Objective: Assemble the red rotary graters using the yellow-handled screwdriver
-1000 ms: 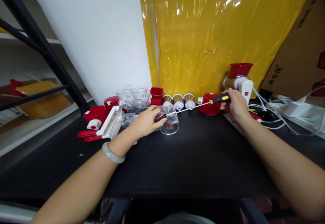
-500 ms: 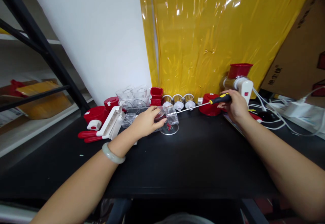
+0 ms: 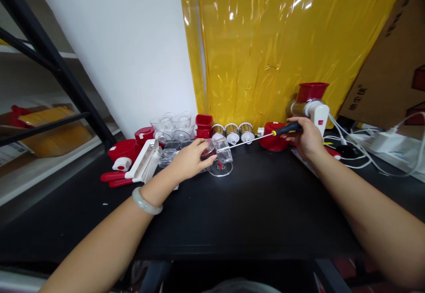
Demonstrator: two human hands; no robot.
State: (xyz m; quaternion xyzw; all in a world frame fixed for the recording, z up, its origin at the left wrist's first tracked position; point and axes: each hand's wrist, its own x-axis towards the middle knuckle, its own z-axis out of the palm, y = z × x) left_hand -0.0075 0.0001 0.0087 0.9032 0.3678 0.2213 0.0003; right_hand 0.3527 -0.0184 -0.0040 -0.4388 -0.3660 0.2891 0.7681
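Observation:
My left hand (image 3: 195, 158) is closed around a clear plastic part (image 3: 223, 149) whose open end points right. In my right hand (image 3: 306, 139) is a screwdriver (image 3: 288, 129) with a black and yellow handle. Its long thin shaft reaches left and down, and the tip meets the clear part's right side; whether it touches a screw is too small to tell. Beneath the clear part lies a clear round disc (image 3: 220, 169) with a red mark. Grater drums (image 3: 232, 133) stand in a row just behind, beside red plastic hoppers (image 3: 203, 125).
At left lie red bases (image 3: 124, 151) and a white piece with red handles (image 3: 146, 162). Clear cups (image 3: 172, 125) stand by the white wall. A white and red grater machine (image 3: 318, 111) is at right, near white cables (image 3: 361, 144). A black table (image 3: 232, 222) carries everything.
The whole view has shifted very slightly. Both hands, the clear part and the screwdriver keep nearly the same positions relative to each other.

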